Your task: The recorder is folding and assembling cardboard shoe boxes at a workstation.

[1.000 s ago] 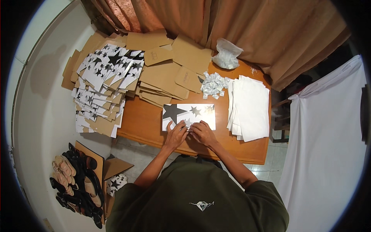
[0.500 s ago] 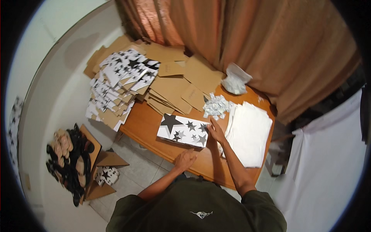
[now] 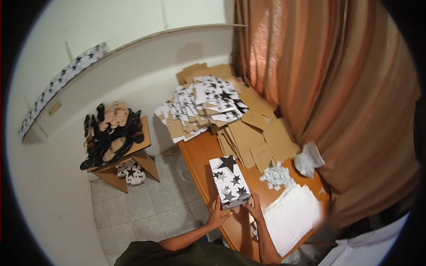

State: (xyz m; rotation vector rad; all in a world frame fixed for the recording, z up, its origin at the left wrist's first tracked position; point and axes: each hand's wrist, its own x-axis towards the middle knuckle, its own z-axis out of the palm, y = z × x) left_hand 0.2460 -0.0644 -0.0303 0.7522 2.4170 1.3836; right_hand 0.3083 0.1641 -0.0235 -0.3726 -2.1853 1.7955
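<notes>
A closed white shoe box (image 3: 230, 181) with black and grey stars is at the near part of the wooden table, its long side pointing away from me. My left hand (image 3: 216, 216) grips its near left corner, the thumb turned inward. My right hand (image 3: 254, 208) holds the near right corner, its fingers against the side. The underside of the box is hidden, so I cannot tell whether it rests on the table. Right of my right hand lies a stack of white paper sheets (image 3: 290, 217). Beyond it are a pile of small white packets (image 3: 277, 175) and a clear plastic bag (image 3: 309, 160).
Flattened star-printed boxes (image 3: 202, 104) and brown cardboard pieces (image 3: 244, 137) cover the far end of the wooden table (image 3: 195, 155). Many shoes (image 3: 116, 137) sit on a stand to the left, over folded star-printed boxes (image 3: 132, 173). A brown curtain (image 3: 310, 80) hangs along the right.
My view has swung left. The box has turned from lying crosswise to pointing away from me. My left hand has moved from the table edge onto the box; both hands now hold its near end.
</notes>
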